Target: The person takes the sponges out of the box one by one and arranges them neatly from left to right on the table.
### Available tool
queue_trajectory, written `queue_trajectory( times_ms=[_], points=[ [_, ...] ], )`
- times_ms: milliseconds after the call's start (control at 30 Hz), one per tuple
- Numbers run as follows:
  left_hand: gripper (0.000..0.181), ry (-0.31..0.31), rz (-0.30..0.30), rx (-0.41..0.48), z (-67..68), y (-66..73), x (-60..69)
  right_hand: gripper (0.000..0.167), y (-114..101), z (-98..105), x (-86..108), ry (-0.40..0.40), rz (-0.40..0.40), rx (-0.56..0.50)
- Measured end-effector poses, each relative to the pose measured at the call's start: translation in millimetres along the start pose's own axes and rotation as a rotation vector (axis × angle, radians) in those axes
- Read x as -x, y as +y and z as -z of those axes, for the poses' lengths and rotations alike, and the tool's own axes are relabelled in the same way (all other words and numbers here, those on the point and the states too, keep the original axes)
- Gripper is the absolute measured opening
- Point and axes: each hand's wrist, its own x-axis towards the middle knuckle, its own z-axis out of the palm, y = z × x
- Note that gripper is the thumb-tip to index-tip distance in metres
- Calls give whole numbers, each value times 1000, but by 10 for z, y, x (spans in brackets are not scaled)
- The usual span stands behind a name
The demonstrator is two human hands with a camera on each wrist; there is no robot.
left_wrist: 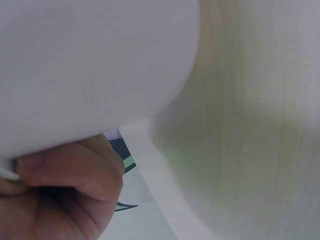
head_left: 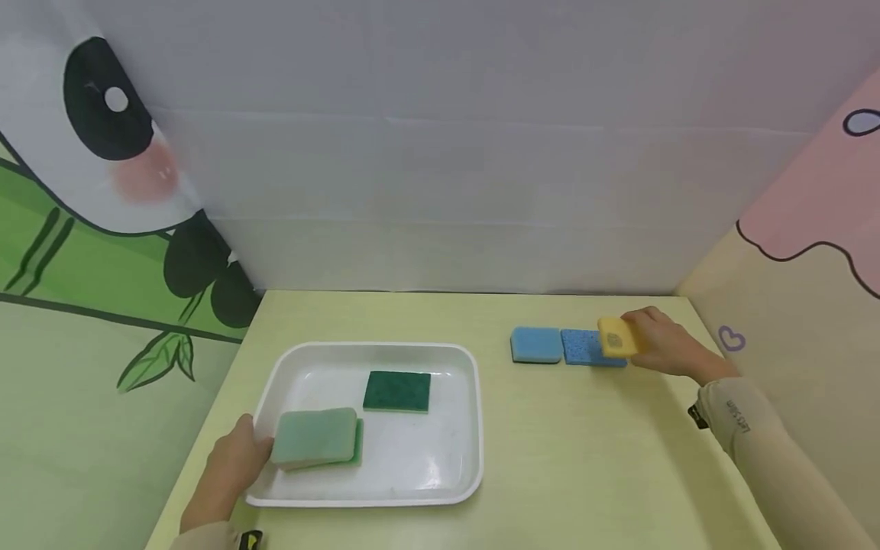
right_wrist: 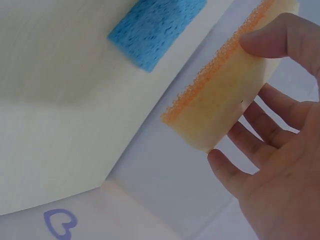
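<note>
My right hand [head_left: 663, 341] holds a yellow sponge [head_left: 616, 338] above the table; the right wrist view shows its orange mesh face, with the thumb on one side and fingers on the other. Below it a speckled blue sponge [head_left: 583, 347] lies beside a plain light-blue sponge [head_left: 536, 344]. At the left, my left hand [head_left: 237, 462] pinches the rim of a white tray [head_left: 454, 498]; the left wrist view shows the curled fingers at its edge. Inside the tray are a dark green scouring pad [head_left: 396, 391] and a pale green sponge [head_left: 316, 435] resting on another green piece, mostly hidden.
The light yellow table [head_left: 550, 473] runs back to a pale hanging sheet [head_left: 467, 176]. Printed panels stand along both sides, the right one with a purple heart [head_left: 732, 338] near the table's edge.
</note>
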Motion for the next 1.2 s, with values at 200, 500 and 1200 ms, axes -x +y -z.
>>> queue_trajectory(
  times_ms=[200, 500, 1200],
  points=[
    [47, 0, -15, -16, -16, 17, -32, 68, 248, 22, 37, 16, -7, 7],
    [45, -2, -13, -12, -4, -6, -34, 68, 546, -31, 92, 40, -36, 0],
    [41, -4, -10, -5, 36, -5, -9, 67, 892, -287, 65, -85, -223, 14]
  ],
)
